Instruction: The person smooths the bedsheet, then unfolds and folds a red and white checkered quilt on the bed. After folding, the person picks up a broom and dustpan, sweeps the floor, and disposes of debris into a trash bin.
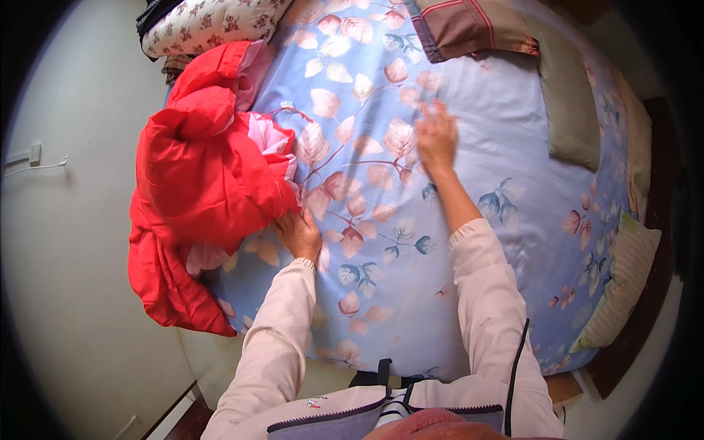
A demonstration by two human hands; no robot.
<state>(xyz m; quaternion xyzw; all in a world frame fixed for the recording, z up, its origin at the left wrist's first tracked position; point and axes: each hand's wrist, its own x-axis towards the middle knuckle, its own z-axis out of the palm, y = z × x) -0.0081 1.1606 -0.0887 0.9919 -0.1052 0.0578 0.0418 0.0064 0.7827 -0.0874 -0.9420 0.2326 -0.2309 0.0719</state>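
A blue bedsheet printed with pink and teal leaves point(374, 192) covers the bed before me. My left hand point(300, 234) lies on the sheet, its fingertips at the lower right edge of a bunched red cover with a pale pink lining point(203, 170); whether they grip anything cannot be told. Further up and to the right, my right hand point(438, 135) is over the sheet with fingers apart and slightly blurred, holding nothing. Soft wrinkles run through the sheet to the right of that hand.
A floral rolled quilt point(214, 25) lies at the top left. A plaid folded cloth point(467, 27) and a grey-green cushion point(569, 104) rest at the upper right. A striped pillow point(621, 286) sits by the right edge. A pale wall with a socket point(35, 155) stands left.
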